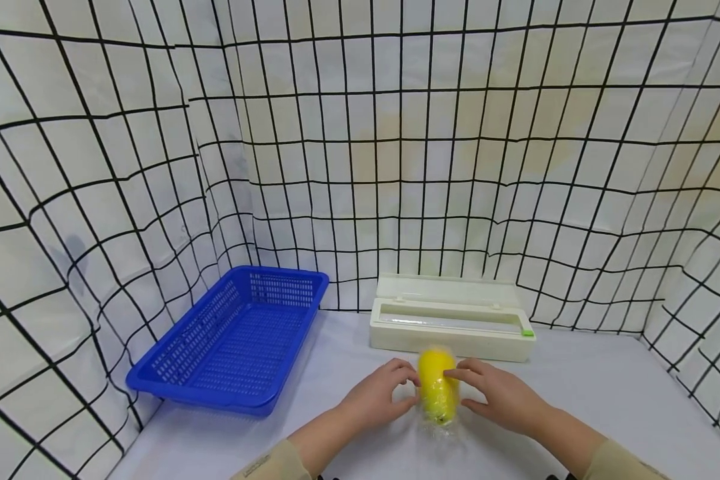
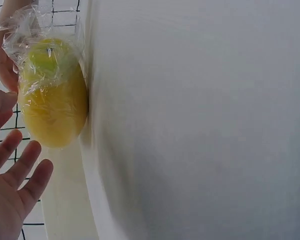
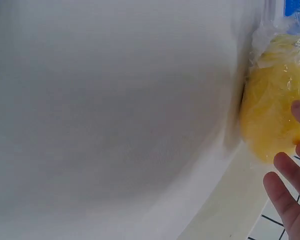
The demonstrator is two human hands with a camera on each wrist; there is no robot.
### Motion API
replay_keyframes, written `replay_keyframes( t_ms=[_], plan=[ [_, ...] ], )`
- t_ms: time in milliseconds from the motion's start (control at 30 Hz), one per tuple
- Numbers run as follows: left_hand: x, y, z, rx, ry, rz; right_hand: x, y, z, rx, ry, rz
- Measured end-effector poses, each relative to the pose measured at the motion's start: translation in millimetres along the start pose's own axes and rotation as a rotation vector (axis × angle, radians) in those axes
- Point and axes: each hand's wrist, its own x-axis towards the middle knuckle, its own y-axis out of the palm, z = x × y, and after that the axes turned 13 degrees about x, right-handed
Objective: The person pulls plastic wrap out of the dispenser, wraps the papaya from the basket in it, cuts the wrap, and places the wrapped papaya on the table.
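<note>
A yellow, oblong fruit-like thing [image 1: 438,383] lies on the white table, wrapped in clear plastic film that bunches loosely at its near end. In the left wrist view the wrapped yellow thing [image 2: 55,100] shows a greenish end under the crinkled film. On its left side, my left hand [image 1: 378,397] has its fingers spread and bent a little, the tips by the film. My right hand [image 1: 504,397] is on the other side, its index finger resting on the wrapped top. In the right wrist view, the other right fingers [image 3: 285,185] stand apart from the yellow thing.
Behind the yellow thing stands a long white film dispenser box [image 1: 450,333], its lid raised, with a roll inside and a green piece at its right end. A blue plastic basket [image 1: 288,333] sits at the left. Grid-patterned cloth walls [image 1: 426,167] surround the table.
</note>
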Motion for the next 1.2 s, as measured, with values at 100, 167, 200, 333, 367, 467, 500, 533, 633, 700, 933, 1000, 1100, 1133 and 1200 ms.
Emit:
replay_keyframes(
  t_ms=[100,167,200,333,367,467,500,533,633,700,933,1000,1100,1133,1200],
  plan=[
    [-5.5,-2.2,-1.2,0.089,0.081,0.02,-3.3,-1.1,0.9,-0.056,-0.097,0.004],
    [-8.7,-2.8,-2.4,0.122,0.102,0.047,-3.6,-1.6,0.8,-0.106,-0.166,-0.002],
    [-10.1,-2.7,-3.1,0.135,0.103,0.059,-3.1,-1.7,0.8,-0.133,-0.198,-0.006],
    [-13.0,0.2,-8.9,0.175,0.047,0.102,1.2,-2.8,0.6,-0.191,-0.251,-0.028],
    [-13.4,1.9,-10.7,0.177,0.024,0.11,2.9,-2.9,0.7,-0.192,-0.247,-0.027],
    [-14.3,7.7,-16.4,0.179,-0.03,0.11,7.7,-3.5,1.1,-0.164,-0.221,-0.011],
    [-14.8,9.4,-18.3,0.177,-0.044,0.105,9.2,-3.3,1.0,-0.154,-0.211,-0.004],
    [-15.3,10.7,-19.8,0.178,-0.056,0.098,10.3,-3.1,0.7,-0.145,-0.202,0.002],
    [-16.3,13.3,-23.1,0.186,-0.092,0.067,12.8,-2.8,-0.1,-0.129,-0.182,0.012],
    [-16.8,13.0,-24.4,0.18,-0.126,0.052,14.2,-2.7,-0.4,-0.121,-0.171,0.018],
    [-18.0,6.7,-26.9,0.207,-0.169,-0.014,21.8,-6.4,1.1,-0.106,-0.131,0.045],
    [-20.5,5.7,-27.7,0.23,-0.172,-0.019,23.1,-7.4,2.0,-0.106,-0.113,0.055],
    [-25.6,3.9,-29.3,0.253,-0.175,-0.011,24.2,-8.7,3.4,-0.108,-0.091,0.07],
    [-27.5,2.7,-30.1,0.254,-0.175,-0.008,24.6,-9.0,3.7,-0.111,-0.087,0.073],
    [-31.5,-0.6,-31.9,0.251,-0.177,0.011,25.2,-9.4,4.4,-0.119,-0.09,0.071]
  ],
)
